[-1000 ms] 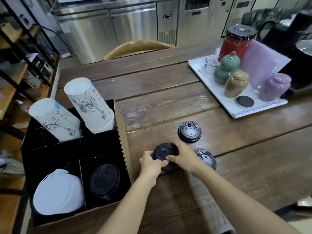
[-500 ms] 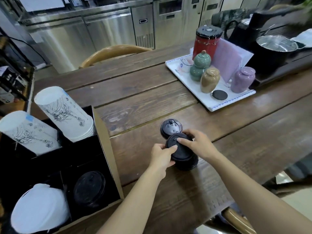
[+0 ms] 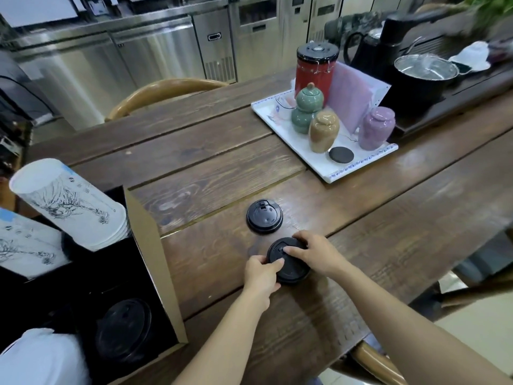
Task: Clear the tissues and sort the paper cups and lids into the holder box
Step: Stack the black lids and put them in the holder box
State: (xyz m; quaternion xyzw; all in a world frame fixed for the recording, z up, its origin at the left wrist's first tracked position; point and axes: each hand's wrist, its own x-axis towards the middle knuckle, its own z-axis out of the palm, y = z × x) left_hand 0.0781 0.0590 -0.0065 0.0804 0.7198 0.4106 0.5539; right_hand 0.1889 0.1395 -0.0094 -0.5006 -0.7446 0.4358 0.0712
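On the table, my left hand and right hand clamp fingers around stacked black lids, squaring them for the holder box. One lid waits just beside.

A single wide-angle view looks from head height forward and steeply down onto the wooden table, close enough that both forearms run in from the bottom edge and the hands meet just below the middle. The holder box is cut off by the left edge, and a white tray sits farther off at upper right. Steel cabinets fill the far background, with straight lines bowed toward the borders.
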